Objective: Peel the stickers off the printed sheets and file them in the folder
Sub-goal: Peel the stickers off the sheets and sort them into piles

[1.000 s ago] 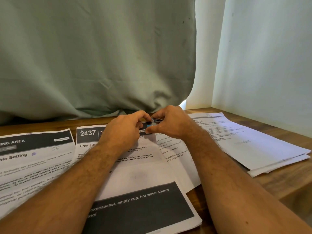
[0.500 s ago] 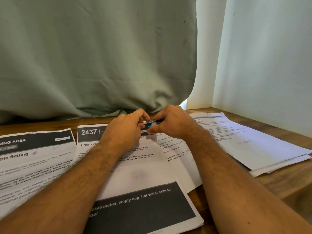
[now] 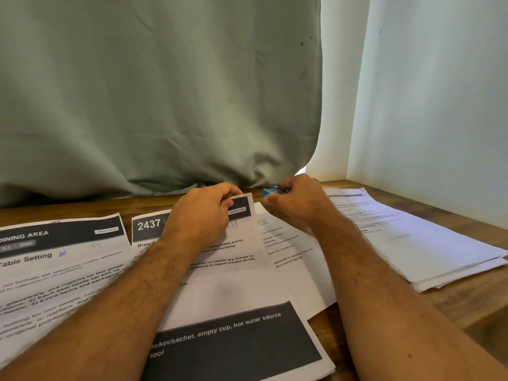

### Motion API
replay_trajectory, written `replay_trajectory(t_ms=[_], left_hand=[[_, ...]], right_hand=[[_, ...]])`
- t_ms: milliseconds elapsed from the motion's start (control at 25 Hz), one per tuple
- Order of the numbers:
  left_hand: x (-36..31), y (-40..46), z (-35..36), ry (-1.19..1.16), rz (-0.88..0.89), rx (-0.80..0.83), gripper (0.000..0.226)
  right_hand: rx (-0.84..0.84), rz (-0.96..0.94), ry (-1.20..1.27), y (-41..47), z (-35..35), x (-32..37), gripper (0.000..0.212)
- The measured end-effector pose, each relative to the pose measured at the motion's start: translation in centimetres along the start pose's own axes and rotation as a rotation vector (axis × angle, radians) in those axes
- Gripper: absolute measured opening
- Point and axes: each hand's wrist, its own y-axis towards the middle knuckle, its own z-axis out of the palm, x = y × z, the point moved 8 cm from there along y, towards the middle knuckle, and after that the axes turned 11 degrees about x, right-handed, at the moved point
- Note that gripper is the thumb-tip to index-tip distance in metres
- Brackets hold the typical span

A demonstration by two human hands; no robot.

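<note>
Since the earlier frame the right hand (image 3: 295, 200) has drawn away rightward, pinching one blue sticker (image 3: 267, 192) now clear of the paper. One left hand (image 3: 204, 215) pinches the top edge of the 2437 sheet (image 3: 233, 273), lifting it slightly. Beside it lies one Table Setting sheet (image 3: 55, 259); one stack of sheets (image 3: 412, 243) rests on the wooden table (image 3: 467, 306).

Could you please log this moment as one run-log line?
left hand: holds corner of sheet 2437 | right hand: pinches blue sticker, clear of sheet | folder: not in view
</note>
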Motion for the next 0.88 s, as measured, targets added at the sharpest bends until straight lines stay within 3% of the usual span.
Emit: replay_trajectory(t_ms=[200, 760, 880], left_hand=[[-0.2, -0.2, -0.4, -0.200, 0.014, -0.010, 0.007], [-1.6, -0.3, -1.9, -0.481, 0.084, -0.018, 0.005], [-1.1, -0.2, -2.9, -0.543, 0.080, -0.059, 0.005]], right_hand=[[0.096, 0.240, -0.214, 0.4, 1.2, -4.1, 0.043], [0.200, 0.269, -0.267, 0.7, 2.4, -4.4, 0.038], [0.053, 0.156, -0.166, 0.5, 1.2, -2.6, 0.024]])
